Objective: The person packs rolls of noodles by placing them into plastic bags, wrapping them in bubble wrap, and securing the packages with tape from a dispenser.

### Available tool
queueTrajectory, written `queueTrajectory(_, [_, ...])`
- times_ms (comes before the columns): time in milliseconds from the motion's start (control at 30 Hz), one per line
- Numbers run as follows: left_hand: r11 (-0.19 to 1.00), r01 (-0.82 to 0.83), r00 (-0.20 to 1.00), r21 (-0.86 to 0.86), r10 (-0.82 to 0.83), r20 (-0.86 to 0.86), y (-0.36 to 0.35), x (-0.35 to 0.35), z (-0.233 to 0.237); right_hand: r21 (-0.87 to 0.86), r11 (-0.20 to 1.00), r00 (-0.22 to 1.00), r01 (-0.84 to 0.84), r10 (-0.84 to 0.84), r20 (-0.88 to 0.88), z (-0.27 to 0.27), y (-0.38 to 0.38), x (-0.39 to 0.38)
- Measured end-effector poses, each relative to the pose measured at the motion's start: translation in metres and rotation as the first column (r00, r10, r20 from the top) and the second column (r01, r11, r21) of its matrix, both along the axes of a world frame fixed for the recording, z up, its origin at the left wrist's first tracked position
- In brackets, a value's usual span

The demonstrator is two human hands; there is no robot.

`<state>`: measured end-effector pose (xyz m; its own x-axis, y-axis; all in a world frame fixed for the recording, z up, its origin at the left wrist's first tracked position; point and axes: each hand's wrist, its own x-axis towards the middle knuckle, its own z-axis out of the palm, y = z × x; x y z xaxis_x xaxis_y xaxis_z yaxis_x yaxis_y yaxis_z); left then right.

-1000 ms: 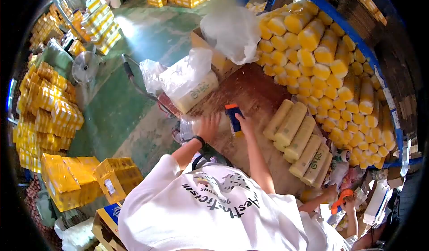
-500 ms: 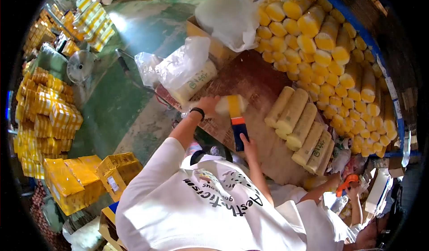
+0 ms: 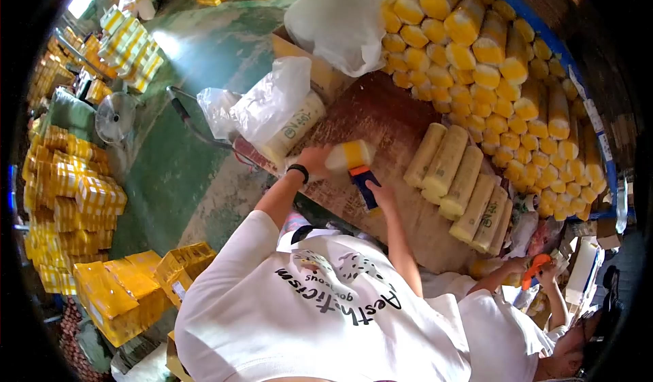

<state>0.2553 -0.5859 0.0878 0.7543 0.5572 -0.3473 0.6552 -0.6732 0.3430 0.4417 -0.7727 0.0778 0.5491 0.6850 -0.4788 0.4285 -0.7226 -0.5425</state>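
Note:
On the brown tabletop (image 3: 408, 239) lies a small plastic-wrapped bundle (image 3: 338, 156) with a yellow tape band around its right end. My left hand (image 3: 314, 162), dark band at the wrist, is closed on the bundle's left end; the fingertips are partly hidden. My right hand (image 3: 382, 196) grips a blue tape dispenser (image 3: 365, 179) whose orange edge is close against the taped end. Beyond my left hand stands a pale printed roll (image 3: 297, 129) partly covered by a clear plastic bag (image 3: 272, 103).
Several pale rolls (image 3: 462, 178) lie side by side on the right of the table. Behind them rises a stack of yellow-ended rolls (image 3: 476, 69). A co-worker's hand (image 3: 544, 273) holds an orange dispenser at lower right. Taped boxes (image 3: 112, 293) sit on the left floor.
My right hand has moved up and tilted the dispenser toward the bundle. The stretched tape strip between them no longer shows; the band now lies around the bundle's end.

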Motion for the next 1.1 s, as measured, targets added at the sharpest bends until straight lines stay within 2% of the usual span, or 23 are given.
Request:
queueTrajectory(33, [0.999,0.004,0.999,0.039,-0.006,0.033,0.003,-0.001,-0.008,-0.111,0.992,0.999,-0.051,0.051,-0.006,0.023,0.008,-0.002])
queueTrajectory(67, [1.0,-0.001,1.0,0.014,0.001,0.024,0.006,-0.002,-0.01,-0.104,0.992,0.997,-0.071,0.071,-0.009,0.018,0.012,0.0])
queueTrajectory(167, [1.0,0.004,1.0,-0.027,-0.003,0.012,0.012,0.0,-0.017,-0.217,0.911,0.871,-0.35,0.402,0.282,0.036,0.025,-0.014])
queueTrajectory(267, [0.999,0.033,0.999,-0.018,-0.033,-0.007,0.016,-0.001,-0.017,-0.007,0.953,0.904,-0.303,0.29,0.315,0.023,0.018,-0.012])
queueTrajectory(333, [0.999,0.014,0.999,-0.049,-0.016,-0.043,0.004,-0.001,0.0,0.026,0.983,0.939,-0.179,0.163,0.301,0.037,0.011,-0.012])
queueTrajectory(433, [0.974,-0.024,0.994,0.224,-0.001,0.112,-0.025,-0.007,-0.008,0.1,0.993,0.976,-0.06,0.037,0.212,0.027,-0.025,0.008])
queueTrajectory(467, [0.919,0.021,1.0,0.394,-0.017,-0.014,-0.037,-0.002,-0.028,0.139,0.99,0.985,-0.028,0.004,0.172,0.021,-0.035,0.022])
queueTrajectory(567, [0.71,-0.039,0.995,0.703,-0.035,0.092,-0.065,0.0,-0.052,0.175,0.966,0.979,0.189,-0.199,0.042,0.011,-0.068,0.045])
queueTrajectory(600, [0.7,-0.003,0.994,0.714,-0.077,0.08,-0.075,-0.003,-0.034,0.212,0.96,0.976,0.183,-0.204,0.079,0.01,-0.074,0.047])
queueTrajectory(667, [0.653,-0.018,0.992,0.757,-0.081,0.093,-0.077,0.005,-0.047,0.284,0.945,0.964,0.161,-0.212,0.161,0.006,-0.083,0.055])
queueTrajectory(700, [0.629,-0.03,0.992,0.777,-0.08,0.103,-0.078,0.01,-0.051,0.238,0.958,0.958,0.157,-0.207,0.2,0.011,-0.082,0.055])
queueTrajectory(800, [0.603,-0.06,0.988,0.796,-0.076,0.132,-0.058,0.028,-0.057,0.064,0.99,0.949,0.127,-0.141,0.282,0.035,-0.068,0.05])
queueTrajectory(867, [0.862,-0.011,0.986,0.507,-0.074,0.148,-0.029,0.026,-0.04,-0.103,0.992,0.958,0.078,-0.046,0.284,0.067,-0.052,0.041])
queueTrajectory(900, [0.944,0.014,0.985,0.33,-0.07,0.157,-0.018,0.018,-0.03,-0.092,0.992,0.944,0.086,-0.051,0.326,0.058,-0.05,0.042])
queueTrajectory(967, [0.957,-0.039,0.981,0.286,-0.017,0.193,-0.01,-0.01,-0.017,-0.071,0.993,0.911,0.092,-0.055,0.41,0.035,-0.045,0.047])
queueTrajectory(1000, [0.963,-0.068,0.978,0.262,0.012,0.208,-0.008,-0.023,-0.015,-0.119,0.989,0.937,0.092,-0.045,0.347,0.043,-0.042,0.045])
queueTrajectory(1100, [0.954,-0.083,0.959,0.288,-0.001,0.282,-0.009,-0.057,-0.024,0.161,0.987,0.945,0.015,-0.067,0.321,0.011,-0.046,0.048])
